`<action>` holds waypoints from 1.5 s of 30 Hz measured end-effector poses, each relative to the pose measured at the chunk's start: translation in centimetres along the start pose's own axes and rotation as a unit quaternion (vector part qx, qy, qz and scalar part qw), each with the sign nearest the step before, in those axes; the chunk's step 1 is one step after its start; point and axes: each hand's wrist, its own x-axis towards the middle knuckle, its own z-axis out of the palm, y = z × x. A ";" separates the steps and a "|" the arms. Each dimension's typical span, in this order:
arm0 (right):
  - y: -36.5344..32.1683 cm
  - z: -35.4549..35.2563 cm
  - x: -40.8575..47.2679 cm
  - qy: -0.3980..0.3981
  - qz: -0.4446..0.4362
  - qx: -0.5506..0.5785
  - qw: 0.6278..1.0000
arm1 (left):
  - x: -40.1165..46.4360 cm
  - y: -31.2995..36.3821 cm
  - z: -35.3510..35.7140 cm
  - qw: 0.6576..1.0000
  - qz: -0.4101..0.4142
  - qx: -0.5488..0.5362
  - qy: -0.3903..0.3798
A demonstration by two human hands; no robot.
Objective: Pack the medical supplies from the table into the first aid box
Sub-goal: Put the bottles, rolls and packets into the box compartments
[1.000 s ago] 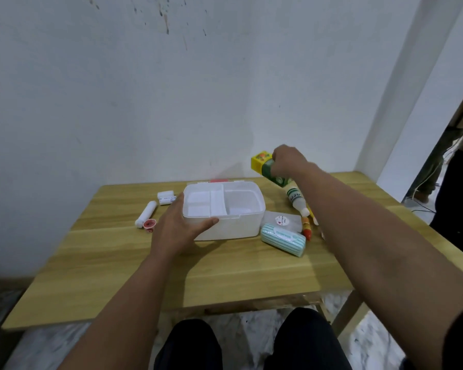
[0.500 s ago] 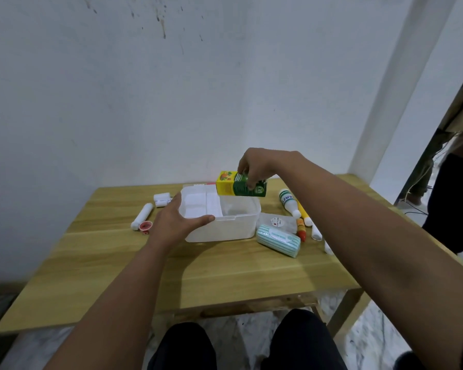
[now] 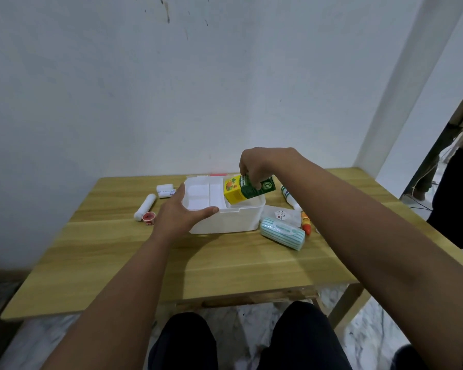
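The white first aid box (image 3: 230, 221) stands open on the wooden table (image 3: 225, 265), with a divided white tray inside. My left hand (image 3: 183, 213) grips its front left corner, thumb on the rim. My right hand (image 3: 257, 166) holds a yellow and green carton (image 3: 241, 192) tilted, its yellow end dipping into the box's right compartment. Right of the box lie a striped teal and white roll (image 3: 282, 234), a flat white packet (image 3: 280, 214), a white bottle (image 3: 289, 196) and an orange and red tube (image 3: 306, 226).
Left of the box lie a white tube (image 3: 145, 206), a small red cap (image 3: 148, 217) and a short white roll (image 3: 165, 190). A white wall rises behind the table. A person stands at the far right (image 3: 455, 198). My knees are under the table's near edge.
My right hand carried the carton from the table's right side over the box and lowered it, tilted, into the right compartment. My left hand stayed on the box.
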 end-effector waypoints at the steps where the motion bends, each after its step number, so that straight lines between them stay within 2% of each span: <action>1: 0.0 0.1 0.0 0.000 -0.004 0.000 1.000 | 0.0 -0.1 0.0 1.000 -0.002 -0.002 0.000; 10: -2.5 3.4 0.9 0.027 -0.049 0.064 0.996 | 0.2 -0.2 0.1 1.000 -0.018 0.010 -0.004; 16: -2.7 7.4 1.9 0.053 -0.049 0.120 0.990 | 0.2 -0.1 0.1 1.000 -0.014 0.009 0.002; 23: -2.9 7.6 1.9 0.074 -0.050 0.167 0.982 | 0.2 0.2 0.1 1.000 -0.014 0.015 0.004; 33: -2.4 7.3 2.2 0.049 0.056 0.165 0.983 | 0.1 0.1 0.1 1.000 -0.015 -0.002 0.001; 45: -4.2 7.6 3.0 0.051 0.090 0.249 0.963 | 0.1 0.0 0.1 1.000 -0.018 0.000 0.003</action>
